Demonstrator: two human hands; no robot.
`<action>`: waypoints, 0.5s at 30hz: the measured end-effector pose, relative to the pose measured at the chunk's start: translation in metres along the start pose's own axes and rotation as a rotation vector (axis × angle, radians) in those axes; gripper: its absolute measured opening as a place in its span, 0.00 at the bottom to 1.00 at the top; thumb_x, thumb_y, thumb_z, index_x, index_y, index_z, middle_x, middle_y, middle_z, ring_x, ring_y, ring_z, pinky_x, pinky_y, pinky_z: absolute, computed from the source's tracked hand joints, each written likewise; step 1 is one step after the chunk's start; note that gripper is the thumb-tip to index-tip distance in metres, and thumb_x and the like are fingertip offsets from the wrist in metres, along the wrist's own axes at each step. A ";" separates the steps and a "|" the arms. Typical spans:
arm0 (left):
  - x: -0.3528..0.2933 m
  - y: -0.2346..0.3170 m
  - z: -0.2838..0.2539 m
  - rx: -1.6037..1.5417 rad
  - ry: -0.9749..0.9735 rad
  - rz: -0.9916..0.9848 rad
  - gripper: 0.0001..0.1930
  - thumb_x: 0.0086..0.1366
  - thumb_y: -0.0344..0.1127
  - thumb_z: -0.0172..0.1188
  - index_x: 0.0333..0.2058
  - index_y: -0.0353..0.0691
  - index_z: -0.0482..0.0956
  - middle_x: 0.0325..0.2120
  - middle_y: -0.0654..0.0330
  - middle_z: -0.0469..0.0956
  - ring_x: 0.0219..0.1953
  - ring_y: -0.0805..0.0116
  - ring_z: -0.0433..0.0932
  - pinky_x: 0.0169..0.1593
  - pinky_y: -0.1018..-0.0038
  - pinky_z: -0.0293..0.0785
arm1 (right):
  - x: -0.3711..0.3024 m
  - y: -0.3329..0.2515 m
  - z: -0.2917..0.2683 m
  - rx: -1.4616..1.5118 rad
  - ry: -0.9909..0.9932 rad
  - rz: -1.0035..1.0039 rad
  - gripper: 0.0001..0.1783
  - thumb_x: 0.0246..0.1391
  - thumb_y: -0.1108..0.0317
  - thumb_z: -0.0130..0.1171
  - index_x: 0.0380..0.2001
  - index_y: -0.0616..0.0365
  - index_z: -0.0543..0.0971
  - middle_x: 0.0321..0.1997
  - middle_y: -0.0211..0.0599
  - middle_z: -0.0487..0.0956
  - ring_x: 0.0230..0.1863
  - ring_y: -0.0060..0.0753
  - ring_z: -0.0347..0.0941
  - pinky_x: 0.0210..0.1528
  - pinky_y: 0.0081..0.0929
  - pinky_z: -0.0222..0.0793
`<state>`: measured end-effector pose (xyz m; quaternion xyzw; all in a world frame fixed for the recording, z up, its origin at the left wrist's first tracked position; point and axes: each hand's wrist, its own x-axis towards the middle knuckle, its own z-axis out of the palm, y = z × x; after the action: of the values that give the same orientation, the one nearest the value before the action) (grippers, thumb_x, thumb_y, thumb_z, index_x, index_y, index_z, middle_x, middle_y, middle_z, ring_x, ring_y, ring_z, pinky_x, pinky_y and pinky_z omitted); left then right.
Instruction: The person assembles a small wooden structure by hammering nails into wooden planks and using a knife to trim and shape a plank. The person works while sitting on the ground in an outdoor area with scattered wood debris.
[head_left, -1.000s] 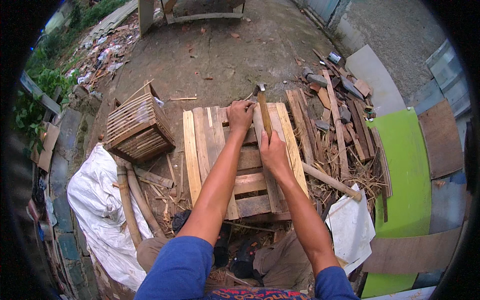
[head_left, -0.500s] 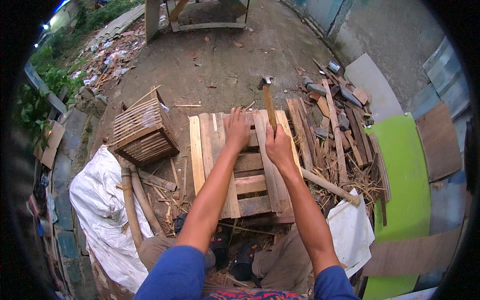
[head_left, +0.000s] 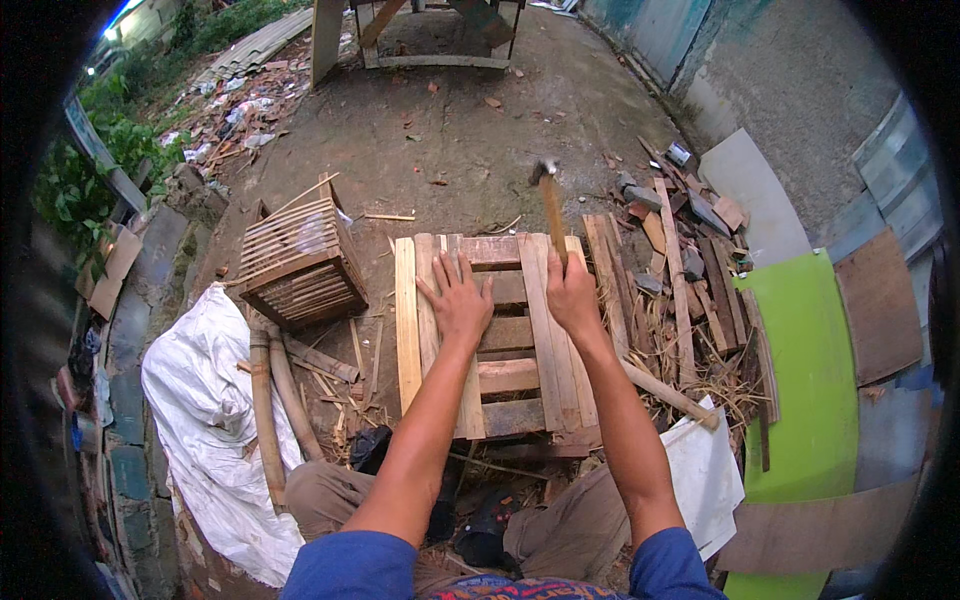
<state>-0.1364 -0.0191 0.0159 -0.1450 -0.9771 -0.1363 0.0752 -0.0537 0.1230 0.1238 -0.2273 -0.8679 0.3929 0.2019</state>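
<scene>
Head: crate [head_left: 308,290] near slatted frame [head_left: 506,333]

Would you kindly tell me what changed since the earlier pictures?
The left hand moved left and nearer, from the far edge of the wooden frame to spread over its left slats. The hammer appears farther beyond that edge. The right hand still grips it; the slatted crate stayed put.
</scene>
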 end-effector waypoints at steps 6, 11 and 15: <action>-0.001 0.004 0.004 -0.023 0.035 0.003 0.36 0.71 0.58 0.42 0.69 0.40 0.56 0.71 0.46 0.50 0.74 0.50 0.44 0.69 0.35 0.31 | 0.010 0.041 0.003 -0.026 -0.075 0.151 0.25 0.67 0.51 0.46 0.38 0.68 0.75 0.34 0.67 0.78 0.40 0.71 0.75 0.42 0.54 0.70; 0.001 0.001 0.004 0.017 0.054 0.000 0.37 0.70 0.59 0.44 0.69 0.41 0.57 0.71 0.46 0.50 0.74 0.50 0.46 0.69 0.35 0.32 | 0.019 0.000 -0.013 0.060 0.017 0.032 0.24 0.68 0.52 0.45 0.37 0.68 0.75 0.33 0.65 0.78 0.41 0.70 0.75 0.40 0.54 0.68; 0.001 0.006 -0.002 0.022 -0.024 -0.019 0.37 0.71 0.59 0.42 0.70 0.42 0.54 0.72 0.49 0.48 0.74 0.52 0.44 0.70 0.36 0.29 | 0.002 0.017 -0.004 -0.046 -0.121 0.077 0.24 0.67 0.52 0.45 0.38 0.68 0.75 0.33 0.65 0.78 0.40 0.70 0.75 0.40 0.53 0.69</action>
<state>-0.1356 -0.0136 0.0195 -0.1365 -0.9807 -0.1244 0.0637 -0.0490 0.1361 0.1128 -0.2409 -0.8779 0.3933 0.1285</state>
